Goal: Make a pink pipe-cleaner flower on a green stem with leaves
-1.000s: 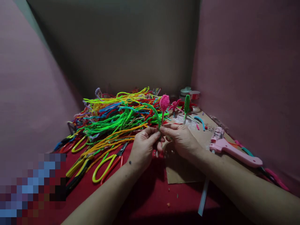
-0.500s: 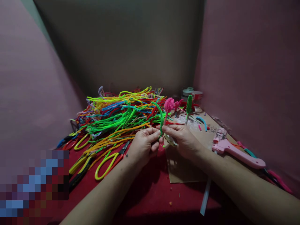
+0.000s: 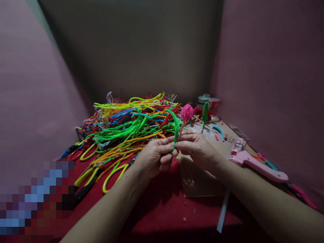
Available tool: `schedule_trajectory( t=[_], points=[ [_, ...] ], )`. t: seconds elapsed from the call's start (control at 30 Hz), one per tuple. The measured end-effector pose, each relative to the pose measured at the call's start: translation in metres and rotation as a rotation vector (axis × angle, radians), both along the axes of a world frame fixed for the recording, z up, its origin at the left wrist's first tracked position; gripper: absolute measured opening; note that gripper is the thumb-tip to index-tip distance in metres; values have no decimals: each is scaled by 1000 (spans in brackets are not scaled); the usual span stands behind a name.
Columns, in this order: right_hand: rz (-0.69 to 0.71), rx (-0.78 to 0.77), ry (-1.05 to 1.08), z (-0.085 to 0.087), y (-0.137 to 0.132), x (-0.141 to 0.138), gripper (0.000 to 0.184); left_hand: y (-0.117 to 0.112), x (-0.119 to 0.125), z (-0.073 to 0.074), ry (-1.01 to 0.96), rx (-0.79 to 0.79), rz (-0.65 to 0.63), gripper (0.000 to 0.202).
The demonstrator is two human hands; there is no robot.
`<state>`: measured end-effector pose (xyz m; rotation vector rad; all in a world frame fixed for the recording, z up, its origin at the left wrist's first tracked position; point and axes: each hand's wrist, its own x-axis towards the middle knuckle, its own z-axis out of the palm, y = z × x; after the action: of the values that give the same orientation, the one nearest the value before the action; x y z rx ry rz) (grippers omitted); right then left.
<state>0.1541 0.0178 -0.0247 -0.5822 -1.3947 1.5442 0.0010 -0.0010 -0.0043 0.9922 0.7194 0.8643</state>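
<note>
My left hand (image 3: 158, 153) is closed, thumb and forefinger pinching the base of a curved green pipe-cleaner leaf (image 3: 176, 126). Against it, my right hand (image 3: 196, 146) is also closed, its fingertips meeting the left ones at the stem of a pink pipe-cleaner flower (image 3: 186, 112). The round flower head stands up just right of the leaf, and the lower end of its stem is hidden by my fingers. Behind my right hand rises another green pipe-cleaner leaf (image 3: 205, 112) on a thin stem.
A heap of coloured pipe cleaners (image 3: 126, 125) spreads across the back left. Yellow-handled scissors (image 3: 107, 179) and yellow-black pliers (image 3: 91, 179) lie left. A pink glue gun (image 3: 260, 165) with a glue stick (image 3: 223, 212) rests on the cardboard (image 3: 199, 185) at right. Jars (image 3: 204, 98) stand behind.
The pink flower has turned and shifted slightly right, its head now rounder in view. The green leaf shows a broader face. A pale patterned thing under my right hand is no longer visible.
</note>
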Motion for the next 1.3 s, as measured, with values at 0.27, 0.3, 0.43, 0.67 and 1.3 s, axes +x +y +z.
schedule_trajectory(
  t=[0.27,0.3,0.43,0.67,1.3],
  points=[
    [-8,133,-57,3,3,3,13,1,-1,-1,-6,-40,18,8],
    [-8,136,-58,3,3,3,14,0,0,-1,-6,-22,40,9],
    [-30,108,-24,2,2,1,9,-5,6,0,20,22,155,14],
    [-30,-130,54,-5,4,-1,9,-10,10,3,109,46,232,20],
    [-175,-84,132,1,-6,-9,10,-14,13,-12,693,877,519,9]
  ],
)
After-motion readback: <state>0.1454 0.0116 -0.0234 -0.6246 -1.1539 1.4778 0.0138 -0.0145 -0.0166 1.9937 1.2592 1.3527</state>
